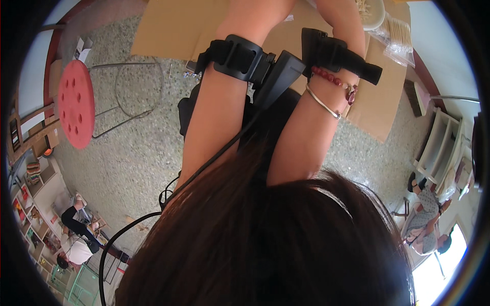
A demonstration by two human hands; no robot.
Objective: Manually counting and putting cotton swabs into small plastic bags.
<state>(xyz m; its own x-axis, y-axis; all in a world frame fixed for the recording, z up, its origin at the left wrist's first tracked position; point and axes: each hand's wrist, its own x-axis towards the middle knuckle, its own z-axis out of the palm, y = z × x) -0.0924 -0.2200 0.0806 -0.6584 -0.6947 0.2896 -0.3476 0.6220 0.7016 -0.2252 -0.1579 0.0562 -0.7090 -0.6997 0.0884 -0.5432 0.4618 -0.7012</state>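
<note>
My left forearm [214,112] and my right forearm [306,132] reach up to the top edge, where both hands pass out of the picture. What they hold or touch is hidden. Each arm wears a black strap with a device. A red bead bracelet [329,76] and a silver bangle [321,104] circle the right arm. Brown cardboard [173,30] lies beneath the arms. Closest to the right arm, a pale bowl [375,23] contains thin light sticks. Beside it is a clear plastic bag [400,53] with a bundle of similar sticks.
A red round stool [76,104] with holes in its seat is at the left. Dark hair and a black cable [204,166] cover the lower middle. One person [79,250] is at lower left near shelves, another [423,224] at right near a white rack [440,145].
</note>
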